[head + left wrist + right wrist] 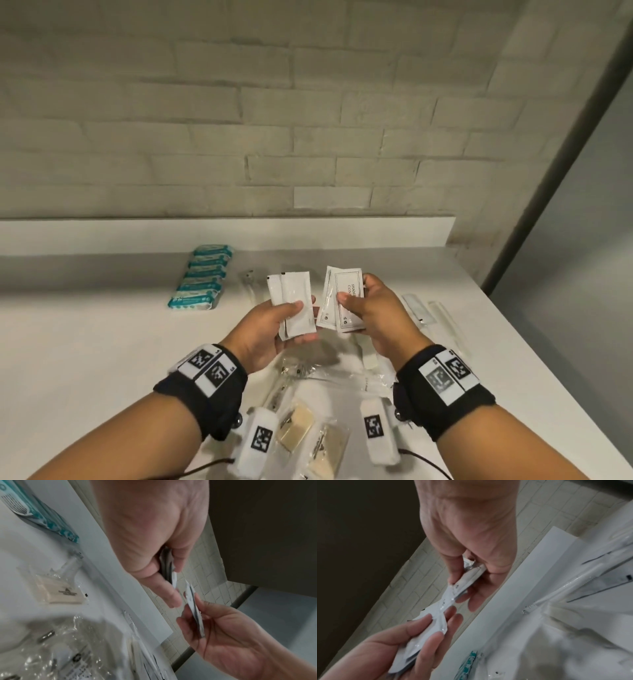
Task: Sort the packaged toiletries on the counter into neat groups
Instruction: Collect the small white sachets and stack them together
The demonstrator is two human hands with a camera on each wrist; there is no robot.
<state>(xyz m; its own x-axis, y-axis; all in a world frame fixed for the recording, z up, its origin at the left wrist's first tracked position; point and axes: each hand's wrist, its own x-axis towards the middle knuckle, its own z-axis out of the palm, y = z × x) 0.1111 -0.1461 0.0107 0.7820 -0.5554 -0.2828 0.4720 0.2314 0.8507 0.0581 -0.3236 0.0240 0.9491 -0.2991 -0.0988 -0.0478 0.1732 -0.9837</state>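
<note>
Both hands are raised above the white counter (102, 329), each with a small stack of white sachets. My left hand (274, 325) pinches plain white sachets (294, 301) between thumb and fingers. My right hand (363, 308) grips printed shampoo sachets (346, 291), the thumb lying across their face. In the left wrist view the left hand (164, 574) holds its sachets edge-on, and the right hand's sachets (193, 605) sit just beyond them. In the right wrist view the right hand (467, 574) and its sachets (467, 577) meet the left hand's sachets (435, 622) corner to corner.
A row of teal-and-white packets (202, 277) lies at the back left of the counter. Clear-wrapped soap bars (296, 428), combs and other plastic-wrapped items (322, 370) lie below my wrists. Wrapped toothbrushes (442, 318) rest at the right. A brick wall (274, 120) stands behind.
</note>
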